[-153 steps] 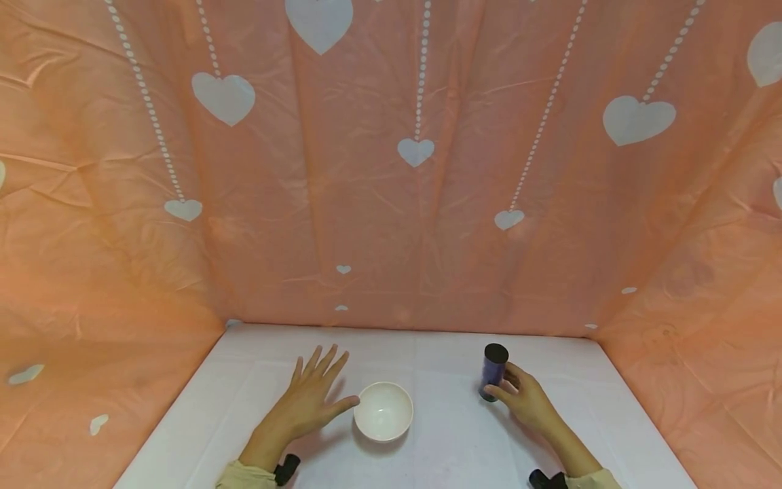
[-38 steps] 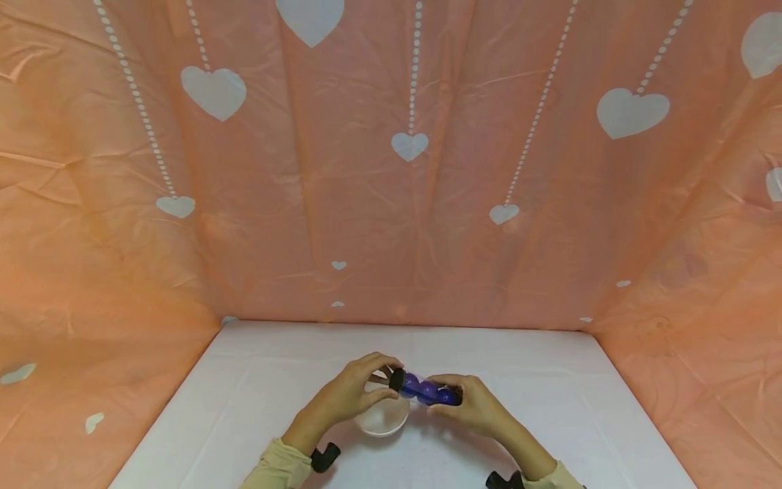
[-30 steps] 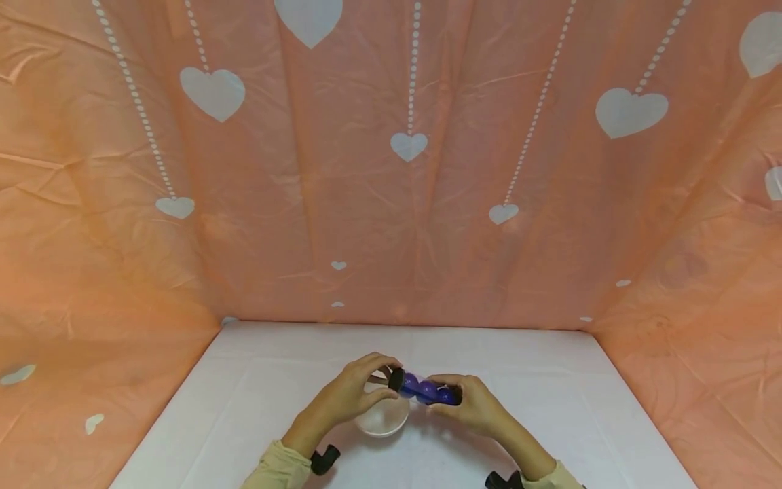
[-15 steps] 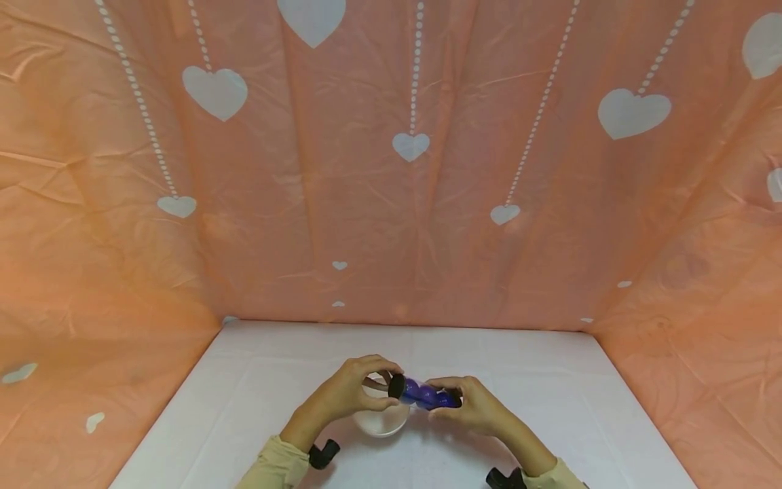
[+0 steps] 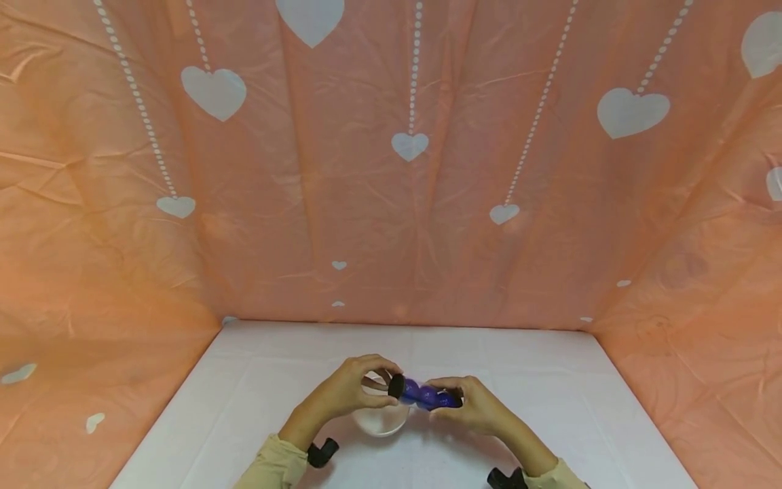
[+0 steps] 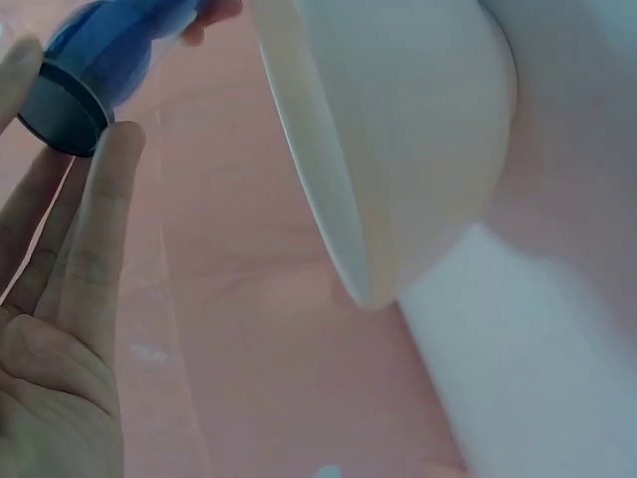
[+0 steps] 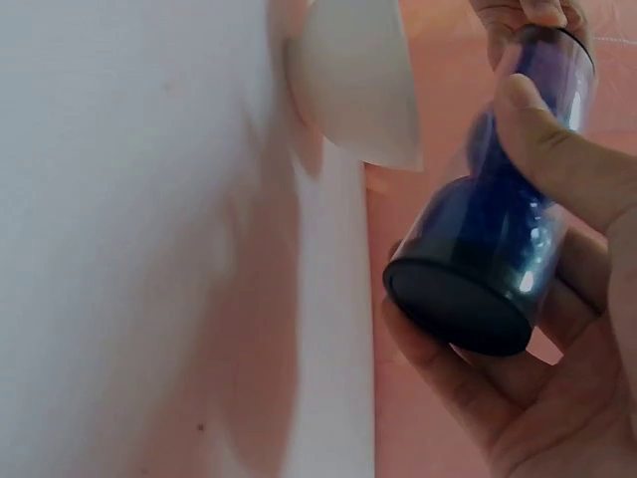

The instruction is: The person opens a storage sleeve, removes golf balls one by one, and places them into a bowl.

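Note:
A clear tube (image 5: 426, 394) with black end caps lies nearly level in the air, holding several purple-blue balls. My left hand (image 5: 343, 392) pinches its black cap (image 6: 66, 108) between thumb and fingertips. At the other end my right hand (image 5: 478, 407) grips the tube, thumb along its side and fingers under the black base (image 7: 459, 306). Below the left end of the tube, a white bowl (image 5: 381, 424) sits on the table, partly covered by the left hand in the head view.
The table (image 5: 519, 367) has a white cover. An orange sheet (image 5: 366, 204) with white hearts rises behind it and at both sides. Black wrist cameras (image 5: 322, 452) are strapped to both wrists.
Earlier the right hand held the tube upright at the right and the left hand was spread beside the bowl. Both hands then came together on the tilted tube; lately they have barely moved.

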{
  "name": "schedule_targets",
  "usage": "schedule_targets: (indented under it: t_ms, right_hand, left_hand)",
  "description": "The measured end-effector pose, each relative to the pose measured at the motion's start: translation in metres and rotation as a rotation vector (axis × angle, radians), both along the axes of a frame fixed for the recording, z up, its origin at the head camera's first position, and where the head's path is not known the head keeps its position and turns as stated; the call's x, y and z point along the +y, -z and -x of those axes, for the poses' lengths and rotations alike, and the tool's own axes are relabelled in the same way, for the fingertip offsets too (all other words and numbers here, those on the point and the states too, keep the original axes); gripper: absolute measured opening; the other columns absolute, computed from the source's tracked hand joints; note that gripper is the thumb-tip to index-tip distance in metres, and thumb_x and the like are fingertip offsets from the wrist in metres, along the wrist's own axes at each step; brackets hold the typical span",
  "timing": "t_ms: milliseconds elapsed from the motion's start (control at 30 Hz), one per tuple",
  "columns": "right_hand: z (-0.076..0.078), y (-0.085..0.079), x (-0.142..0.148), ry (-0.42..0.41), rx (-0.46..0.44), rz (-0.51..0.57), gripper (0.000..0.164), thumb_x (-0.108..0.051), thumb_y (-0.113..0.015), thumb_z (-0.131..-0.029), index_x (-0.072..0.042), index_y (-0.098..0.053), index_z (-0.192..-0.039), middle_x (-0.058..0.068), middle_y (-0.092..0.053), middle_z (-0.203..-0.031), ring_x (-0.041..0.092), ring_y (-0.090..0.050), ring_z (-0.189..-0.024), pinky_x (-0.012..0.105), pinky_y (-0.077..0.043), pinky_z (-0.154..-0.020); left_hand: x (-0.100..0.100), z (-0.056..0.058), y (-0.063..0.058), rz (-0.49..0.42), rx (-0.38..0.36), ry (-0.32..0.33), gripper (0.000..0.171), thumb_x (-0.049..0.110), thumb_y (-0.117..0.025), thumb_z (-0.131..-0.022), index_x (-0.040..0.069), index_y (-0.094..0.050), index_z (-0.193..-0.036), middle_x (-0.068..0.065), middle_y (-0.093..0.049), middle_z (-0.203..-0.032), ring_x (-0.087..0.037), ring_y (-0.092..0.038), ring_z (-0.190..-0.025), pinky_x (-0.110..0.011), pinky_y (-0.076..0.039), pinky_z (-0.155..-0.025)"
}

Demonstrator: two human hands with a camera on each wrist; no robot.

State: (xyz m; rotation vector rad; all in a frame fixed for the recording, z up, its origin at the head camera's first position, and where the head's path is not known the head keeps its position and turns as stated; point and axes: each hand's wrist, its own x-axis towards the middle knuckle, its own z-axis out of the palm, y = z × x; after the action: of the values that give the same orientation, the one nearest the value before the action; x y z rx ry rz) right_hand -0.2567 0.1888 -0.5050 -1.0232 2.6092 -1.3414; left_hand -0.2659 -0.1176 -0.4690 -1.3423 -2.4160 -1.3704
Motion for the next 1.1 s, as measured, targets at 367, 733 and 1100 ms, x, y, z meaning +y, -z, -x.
schedule_targets:
  t_ms: [367,733,1100]
  right_hand:
    - [-0.0028,-0.0025,0.0005,0.035,-0.067,-0.002,0.046,-0.023,-0.090,-0.089,-0.006,-0.076,-0.129,0.012,-0.079,-0.120,0.003,-0.068,-0.092,0.022,-0.060,-0.083]
    - [-0.0023,0.0018,0.0003,0.056,-0.013,-0.007,0.046,-0.032,-0.088,-0.092,-0.009,-0.076,-0.130,0.008,-0.079,-0.122,0.004,-0.068,-0.095,0.024,-0.060,-0.085]
    - [-0.0027,0.0006,0.0010,0.012,-0.057,-0.006,0.049,-0.028,-0.089,-0.091,-0.004,-0.075,-0.132,0.013,-0.078,-0.123,0.004,-0.066,-0.091,0.023,-0.059,-0.081]
  left_hand:
    - [0.0024,-0.0042,-0.0055,0.080,0.031,0.026,0.049,-0.001,-0.084,-0.092,0.003,-0.065,-0.137,-0.012,-0.070,-0.126,-0.018,-0.074,-0.107,-0.025,-0.065,-0.089]
    - [0.0045,-0.0038,-0.0044,0.022,0.104,-0.008,0.048,-0.003,-0.088,-0.087,-0.001,-0.071,-0.132,-0.012,-0.074,-0.121,-0.023,-0.075,-0.110,-0.023,-0.065,-0.086]
    - [0.0011,-0.0023,-0.0065,0.016,0.047,0.044,0.046,-0.003,-0.087,-0.088,-0.003,-0.070,-0.131,-0.015,-0.074,-0.123,-0.023,-0.076,-0.106,-0.026,-0.065,-0.087]
